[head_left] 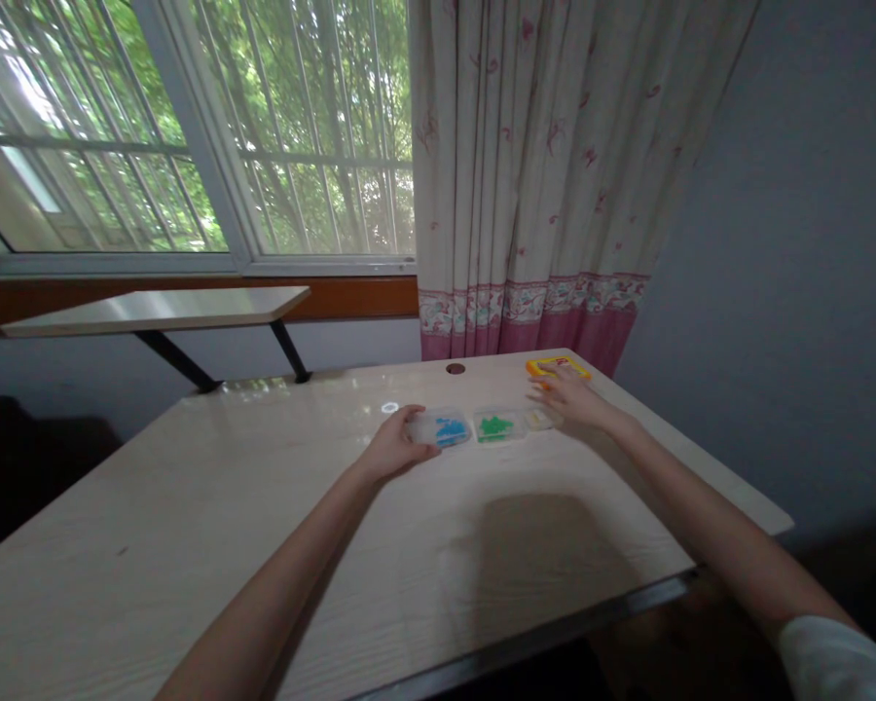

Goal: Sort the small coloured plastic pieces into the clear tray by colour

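My left hand (pixel 392 448) has its thumb and fingers around the left end of a clear plastic box (pixel 424 428) holding small blue pieces (pixel 451 430). Right beside that stands a second clear box (pixel 518 428) with small green pieces (pixel 494 427) in it. A third clear box (pixel 539 419), with pale contents, is partly covered by my right hand (pixel 567 397). The fingers of that hand are spread, reaching over the near edge of a yellow tray-like object (pixel 575 366); whether they touch it I cannot tell.
The wooden table (pixel 211 487) has a round cable hole (pixel 456 369) near its back edge. A raised shelf (pixel 161 308) on black legs stands back left. Behind are a barred window and a floral curtain (pixel 526 175), with a wall at the right.
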The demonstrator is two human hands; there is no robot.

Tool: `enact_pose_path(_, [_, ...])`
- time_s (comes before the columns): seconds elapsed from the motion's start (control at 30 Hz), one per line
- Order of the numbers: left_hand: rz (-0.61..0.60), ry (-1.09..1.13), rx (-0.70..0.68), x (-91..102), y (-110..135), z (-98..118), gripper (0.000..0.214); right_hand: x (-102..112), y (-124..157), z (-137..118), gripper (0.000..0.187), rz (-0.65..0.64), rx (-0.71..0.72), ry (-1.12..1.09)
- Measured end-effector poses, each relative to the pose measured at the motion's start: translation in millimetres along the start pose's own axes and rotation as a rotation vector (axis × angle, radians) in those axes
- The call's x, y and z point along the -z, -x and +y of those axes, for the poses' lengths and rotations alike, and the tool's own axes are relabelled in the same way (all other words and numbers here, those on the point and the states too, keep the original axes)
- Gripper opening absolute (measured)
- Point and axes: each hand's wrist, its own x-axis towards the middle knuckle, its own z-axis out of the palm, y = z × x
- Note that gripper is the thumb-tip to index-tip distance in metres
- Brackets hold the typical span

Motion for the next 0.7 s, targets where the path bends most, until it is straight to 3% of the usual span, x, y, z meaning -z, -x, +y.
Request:
enact_pose_path(0.1, [0.085,0.020,-0.016,0.5,11.4,14.7,0.068,-1.8,-10.2,-64.2,0.057,-0.068,0.260,-0.198])
enact_pose_path(0.2, [0.073,0.048,-0.092,-0.1,22.3,29.0,0.068,-7.1,-15.2,-109.3,0.088,-0.161,0.373,-0.376])
enact_pose_path(0.33, [0.056,0.070,-0.113,-1.9,31.0,38.4,0.068,-14.3,-17.7,-129.0,0.080,-0.221,0.359,-0.484])
enact_pose_path(0.43, [0.015,0.057,-0.149,-6.3,34.5,39.3,0.070,-14.1,-14.2,-123.4,0.077,-0.180,0.347,-0.480])
enact_pose_path(0.53, [-0.041,0.000,-0.230,-11.5,37.1,38.0,0.077,-6.0,-5.1,-102.4,0.076,-0.137,0.298,-0.473])
enact_pose_path(0.7, [-0.127,-0.224,-0.335,-9.0,36.6,30.4,0.060,15.4,22.6,-27.0,0.066,-0.102,-0.018,-0.502])
